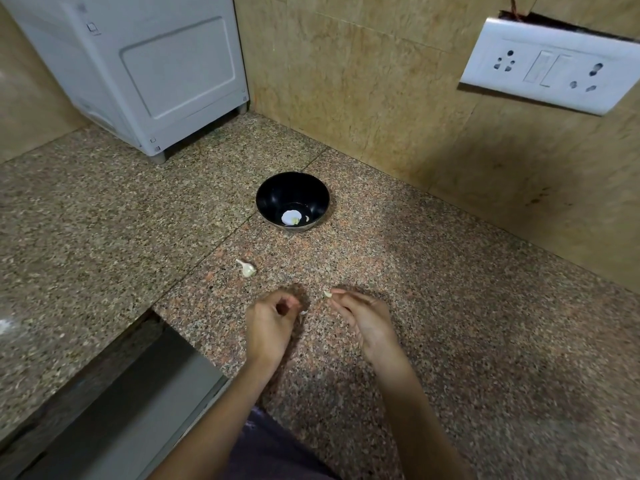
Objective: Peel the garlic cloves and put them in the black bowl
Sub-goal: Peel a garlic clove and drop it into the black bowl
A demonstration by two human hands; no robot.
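The black bowl point(292, 199) stands on the speckled granite counter point(450, 323) and holds pale garlic pieces at its bottom. An unpeeled garlic clove point(246, 268) lies on the counter in front of the bowl, to the left. My right hand point(363, 320) pinches a small garlic clove point(327, 294) at its fingertips. My left hand point(273, 320) has its fingers curled, and a small white scrap of peel point(303, 312) shows at its fingertips; whether the fingers grip it is unclear. The hands are a short way apart, just above the counter.
A white appliance point(145, 74) stands at the back left corner. A tiled wall runs along the right with a white socket panel point(550, 64). A gap with a grey ledge point(131, 403) opens at the counter's lower left.
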